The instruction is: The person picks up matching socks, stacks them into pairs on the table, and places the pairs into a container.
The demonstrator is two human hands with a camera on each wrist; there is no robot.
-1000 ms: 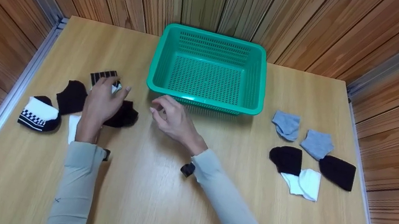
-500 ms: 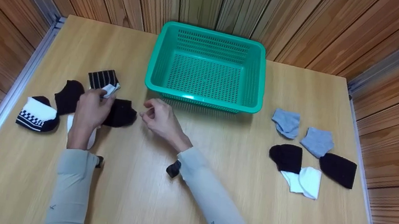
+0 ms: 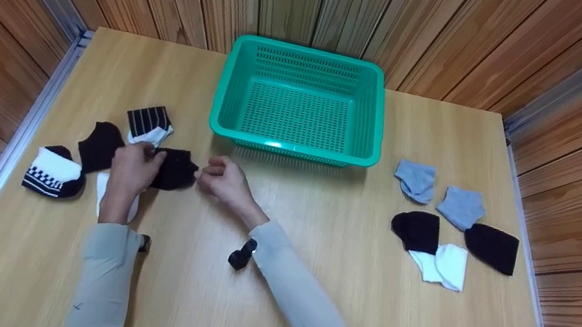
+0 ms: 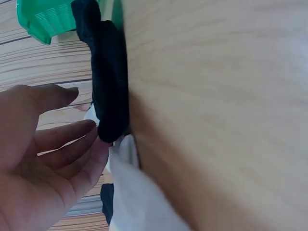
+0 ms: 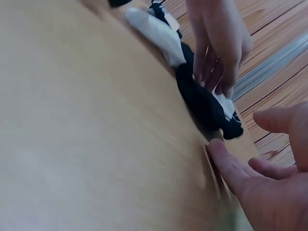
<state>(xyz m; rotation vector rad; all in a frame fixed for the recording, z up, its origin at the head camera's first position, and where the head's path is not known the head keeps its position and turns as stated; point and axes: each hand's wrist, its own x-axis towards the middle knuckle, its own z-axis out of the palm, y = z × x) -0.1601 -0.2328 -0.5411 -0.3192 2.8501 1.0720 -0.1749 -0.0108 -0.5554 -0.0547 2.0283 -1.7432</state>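
Observation:
A folded black sock (image 3: 174, 170) lies on the table between my two hands. My left hand (image 3: 134, 172) is at its left end; in the left wrist view the fingertips meet the end of the black sock (image 4: 110, 77) while the thumb stands apart. From the other side, my right hand (image 3: 227, 184) comes close to the toe end. The right wrist view has its index fingertip low by the table, just short of the black sock (image 5: 199, 101), with the thumb spread away. Beneath the left wrist a white sock (image 3: 101, 190) is partly covered. Beyond the left fingers lies a black-striped white sock (image 3: 150, 120).
Farther left are another black sock (image 3: 99, 146) and a checkered black-and-white sock (image 3: 54, 171). A green basket (image 3: 293, 149) stands at the back. On the right lie grey socks (image 3: 462, 207), black socks (image 3: 490, 248) and a white sock (image 3: 450, 267).
My left hand has drawn back from the striped sock to the left end of the black sock. My right hand has moved left and nearer, up to the black sock's toe.

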